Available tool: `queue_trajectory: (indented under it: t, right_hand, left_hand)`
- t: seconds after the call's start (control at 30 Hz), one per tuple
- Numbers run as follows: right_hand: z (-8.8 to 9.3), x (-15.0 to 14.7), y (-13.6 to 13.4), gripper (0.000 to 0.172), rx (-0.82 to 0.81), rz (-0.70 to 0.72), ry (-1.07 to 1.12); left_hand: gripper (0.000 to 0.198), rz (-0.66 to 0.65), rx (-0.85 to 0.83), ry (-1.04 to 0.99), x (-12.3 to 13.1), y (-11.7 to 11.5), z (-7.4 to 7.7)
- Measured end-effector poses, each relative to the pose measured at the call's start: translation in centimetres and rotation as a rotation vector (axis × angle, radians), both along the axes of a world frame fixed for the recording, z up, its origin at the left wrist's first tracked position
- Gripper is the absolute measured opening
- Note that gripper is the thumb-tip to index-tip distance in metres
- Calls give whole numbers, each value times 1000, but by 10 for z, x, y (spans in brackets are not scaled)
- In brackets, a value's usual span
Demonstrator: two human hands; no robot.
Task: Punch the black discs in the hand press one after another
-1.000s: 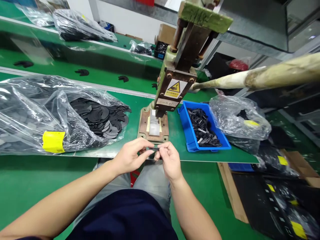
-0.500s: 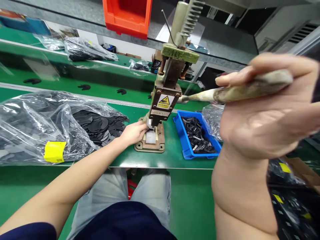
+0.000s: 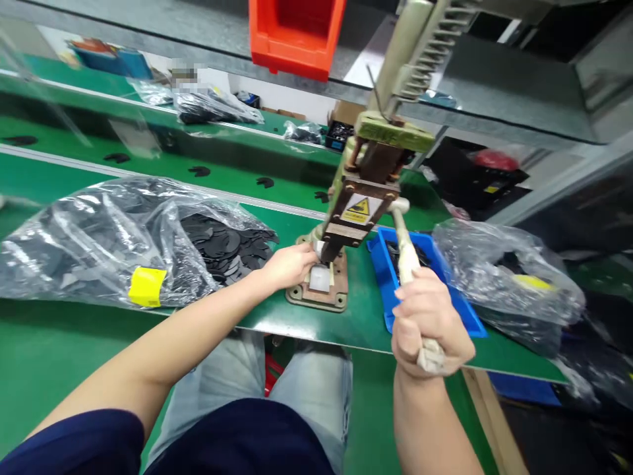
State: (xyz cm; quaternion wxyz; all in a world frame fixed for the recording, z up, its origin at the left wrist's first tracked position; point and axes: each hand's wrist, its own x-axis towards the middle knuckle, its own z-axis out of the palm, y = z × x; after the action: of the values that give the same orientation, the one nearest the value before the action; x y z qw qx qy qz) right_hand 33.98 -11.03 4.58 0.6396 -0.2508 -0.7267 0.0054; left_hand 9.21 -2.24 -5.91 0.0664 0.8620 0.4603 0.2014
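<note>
A hand-lever press with a yellow warning label stands on the green bench, its ram low over a pale block on the base. My right hand is wrapped around the press lever, which points down toward me. At the left side of the ram, my left hand has its fingertips pinched together above the base. Whatever lies between those fingertips is hidden. Left of the press, thin black curved pieces spill from a clear plastic bag.
Beside the press on the right is a blue bin with small black parts, partly behind my right hand. Another plastic bag lies past it. Several black notched pieces rest on the green strip behind. Overhead hangs an orange bin.
My right hand has swung the lever down and toward me, its fingers now wrapped round it. The ram sits lower. My left hand stays at the press base; the view has shifted.
</note>
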Motion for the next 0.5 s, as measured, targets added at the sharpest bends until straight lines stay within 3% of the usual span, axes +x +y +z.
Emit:
queue_trajectory:
  t: [0.07,0.17,0.3,0.37,0.5]
  right_hand:
    - [-15,2,-1,19,23,12,8]
    - [-22,0,2,18,47,8,75]
    - [-23,-6,4,21,58,-14,149]
    - [-25,-10,6,23,69,-22,200]
    - [-29,-16,11,29,98,-38,299]
  left_hand:
    - [31,-14,-9,2,-2,-2,3]
    - [30,25,-30,64,-22,-2,14]
    - [30,278,-116,270,-89,10,36]
    - [32,444,-237,377,-128,19,44]
    - [55,582,-462,488,-172,30,44]
